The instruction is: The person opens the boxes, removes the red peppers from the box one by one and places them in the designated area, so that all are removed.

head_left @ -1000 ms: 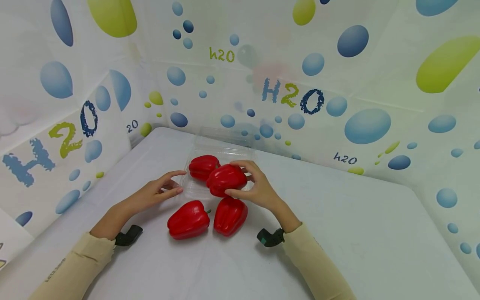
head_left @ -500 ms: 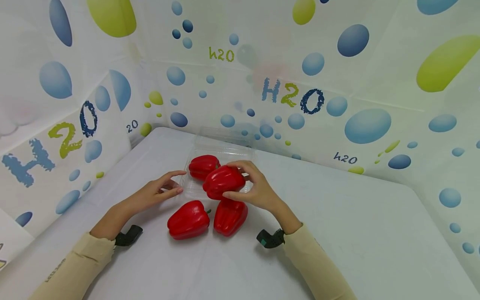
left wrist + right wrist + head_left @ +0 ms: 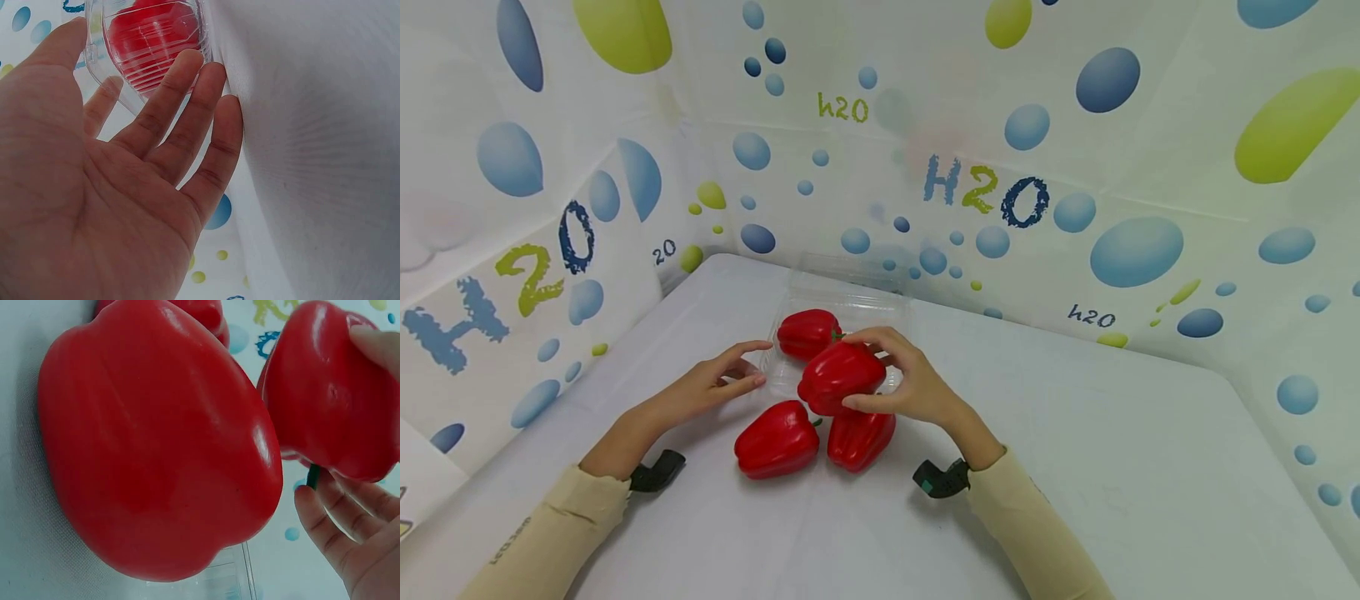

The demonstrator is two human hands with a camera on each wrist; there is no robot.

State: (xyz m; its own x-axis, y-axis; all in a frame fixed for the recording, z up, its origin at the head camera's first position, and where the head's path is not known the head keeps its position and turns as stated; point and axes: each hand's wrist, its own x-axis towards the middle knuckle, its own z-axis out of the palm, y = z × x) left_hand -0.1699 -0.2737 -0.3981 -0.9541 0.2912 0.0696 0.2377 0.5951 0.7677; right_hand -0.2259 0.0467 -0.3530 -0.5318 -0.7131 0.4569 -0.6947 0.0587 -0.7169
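Observation:
My right hand holds a red bell pepper between thumb and fingers, over the front part of a clear plastic container. In the right wrist view its green stem points toward my fingers. Another red bell pepper lies inside the container at the back left. My left hand is at the container's left side, fingers relaxed and fingertips right at its wall. Two more red bell peppers, a left one and a right one, lie on the table in front; the held pepper partly covers the right one.
The container's clear lid stands open at the back, near the patterned backdrop. A white cloth covers the table. A dark wrist device sits under each forearm.
My right hand has brought the held pepper a little left and toward me, tilting it, so it now overlaps more of the right front pepper. My left hand has stayed in place.

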